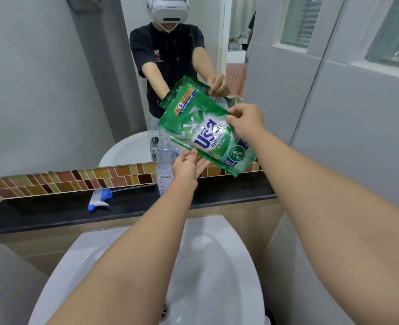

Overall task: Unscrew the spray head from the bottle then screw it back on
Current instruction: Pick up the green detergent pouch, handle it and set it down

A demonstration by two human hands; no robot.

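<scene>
Clear bottle (164, 165) stands uncapped, spray head (99, 198) lying aside; both hands pinch a green pouch (208, 134).

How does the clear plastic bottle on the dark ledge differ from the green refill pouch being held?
The clear plastic bottle stands upright on the dark ledge; the green refill pouch is held tilted in the air by the left hand and right hand. The bottle is rigid and see-through; the pouch is soft, opaque and printed. The bottle's neck is open.
</scene>
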